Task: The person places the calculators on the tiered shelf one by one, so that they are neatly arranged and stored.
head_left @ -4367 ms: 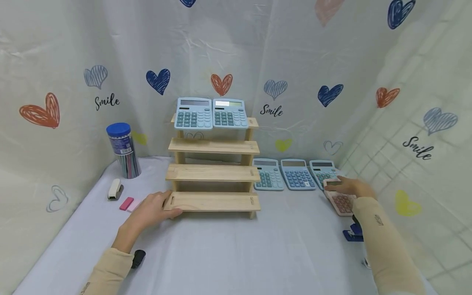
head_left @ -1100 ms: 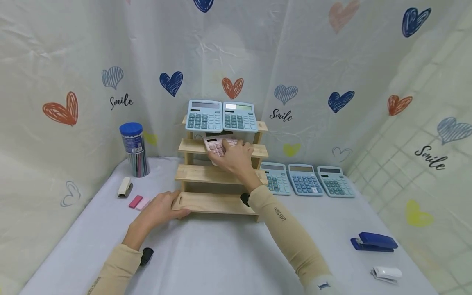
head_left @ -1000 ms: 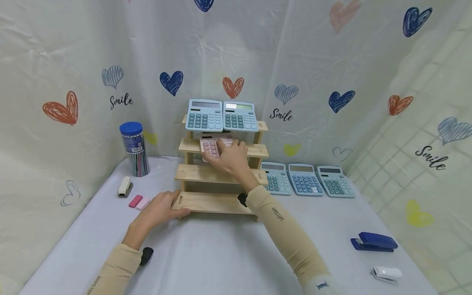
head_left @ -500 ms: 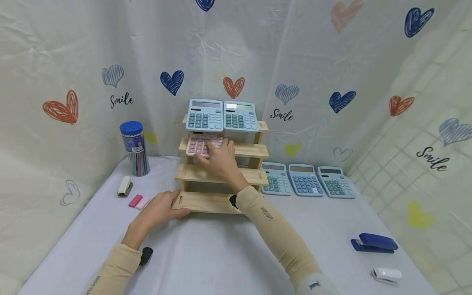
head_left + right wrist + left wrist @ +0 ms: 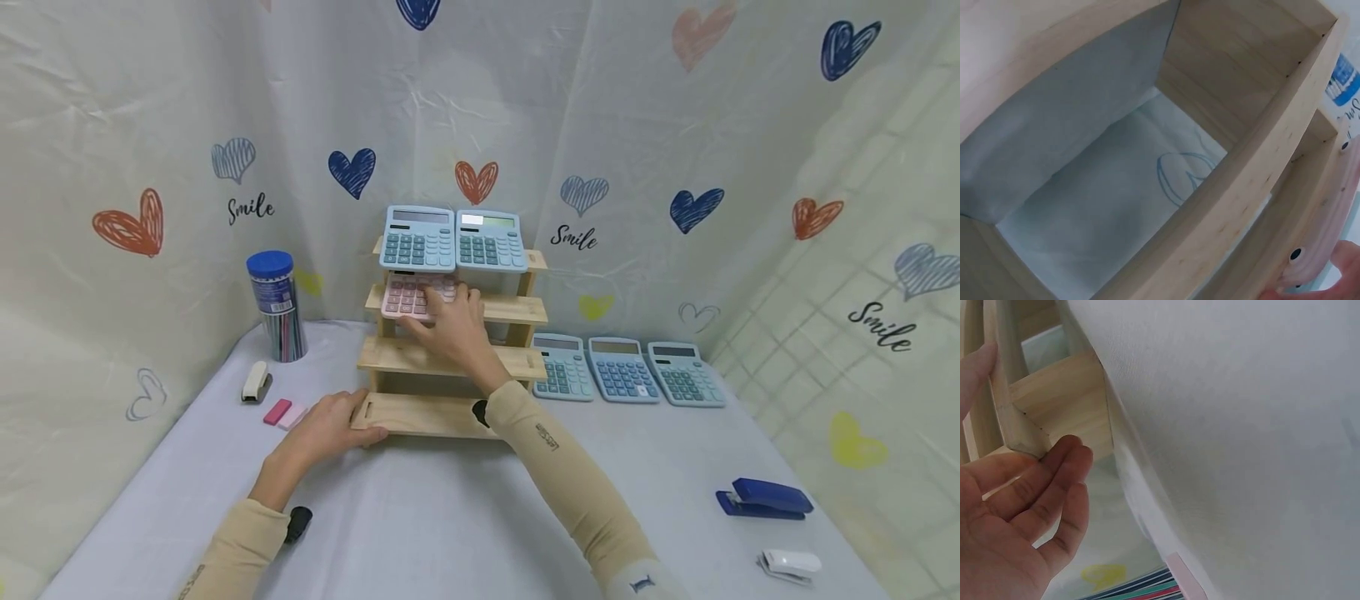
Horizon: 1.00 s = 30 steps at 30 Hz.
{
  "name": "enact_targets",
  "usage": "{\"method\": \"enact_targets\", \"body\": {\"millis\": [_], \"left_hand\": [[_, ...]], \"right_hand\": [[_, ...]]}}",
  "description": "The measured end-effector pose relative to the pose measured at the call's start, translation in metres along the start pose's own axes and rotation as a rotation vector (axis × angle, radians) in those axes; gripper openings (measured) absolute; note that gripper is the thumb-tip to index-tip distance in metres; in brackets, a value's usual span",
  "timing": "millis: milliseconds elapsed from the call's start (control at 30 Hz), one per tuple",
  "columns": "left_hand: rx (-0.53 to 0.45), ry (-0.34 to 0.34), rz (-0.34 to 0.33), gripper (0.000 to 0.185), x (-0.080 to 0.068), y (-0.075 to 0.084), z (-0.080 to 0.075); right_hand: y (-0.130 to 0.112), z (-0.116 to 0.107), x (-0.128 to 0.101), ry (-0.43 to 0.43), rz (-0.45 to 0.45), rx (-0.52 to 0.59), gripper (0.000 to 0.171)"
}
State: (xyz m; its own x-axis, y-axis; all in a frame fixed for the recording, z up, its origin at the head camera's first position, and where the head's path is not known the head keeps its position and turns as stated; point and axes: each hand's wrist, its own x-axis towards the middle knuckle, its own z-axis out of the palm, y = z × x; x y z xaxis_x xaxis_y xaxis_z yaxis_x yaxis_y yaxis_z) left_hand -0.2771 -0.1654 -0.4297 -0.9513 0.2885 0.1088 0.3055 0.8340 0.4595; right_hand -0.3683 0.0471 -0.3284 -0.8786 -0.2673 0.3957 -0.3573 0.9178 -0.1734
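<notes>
While my head view shows the whole wooden rack (image 5: pixel 450 350) on the tabletop (image 5: pixel 465 517), my right wrist view shows only the pink calculator's underside (image 5: pixel 1329 234). The pink calculator (image 5: pixel 408 296) lies on the second shelf from the top, under two blue calculators (image 5: pixel 452 238). My right hand (image 5: pixel 453 321) reaches up, fingers curled on it. My left hand (image 5: pixel 326 429) holds the bottom shelf's corner, thumb and fingers around the wood.
</notes>
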Motion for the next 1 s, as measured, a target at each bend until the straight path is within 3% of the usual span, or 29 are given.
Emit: {"method": "enact_targets", "body": {"millis": [167, 300, 467, 567, 800, 1000], "left_hand": [[-0.004, 0.013, 0.009, 0.077, 0.001, 0.0, 0.0], [-0.012, 0.017, 0.011, 0.075, 0.0, 0.001, -0.001], [-0.008, 0.02, 0.016, 0.076, -0.001, 0.002, -0.002], [-0.004, 0.016, 0.013, 0.079, -0.002, 0.002, -0.002], [0.004, 0.004, 0.003, 0.08, -0.003, 0.004, -0.003], [0.015, 0.01, -0.001, 0.08, -0.004, 0.005, -0.003]], "right_hand": [[0.015, -0.009, -0.014, -0.002, 0.011, 0.02, 0.078], [0.04, -0.019, -0.032, 0.033, 0.008, 0.016, 0.079], [0.094, -0.034, -0.057, 0.143, 0.045, 0.076, 0.072], [0.135, -0.041, -0.07, 0.131, 0.128, 0.086, 0.073], [0.214, -0.029, -0.092, -0.143, 0.301, -0.026, 0.088], [0.235, 0.0, -0.088, -0.393, 0.335, -0.139, 0.096]]}}
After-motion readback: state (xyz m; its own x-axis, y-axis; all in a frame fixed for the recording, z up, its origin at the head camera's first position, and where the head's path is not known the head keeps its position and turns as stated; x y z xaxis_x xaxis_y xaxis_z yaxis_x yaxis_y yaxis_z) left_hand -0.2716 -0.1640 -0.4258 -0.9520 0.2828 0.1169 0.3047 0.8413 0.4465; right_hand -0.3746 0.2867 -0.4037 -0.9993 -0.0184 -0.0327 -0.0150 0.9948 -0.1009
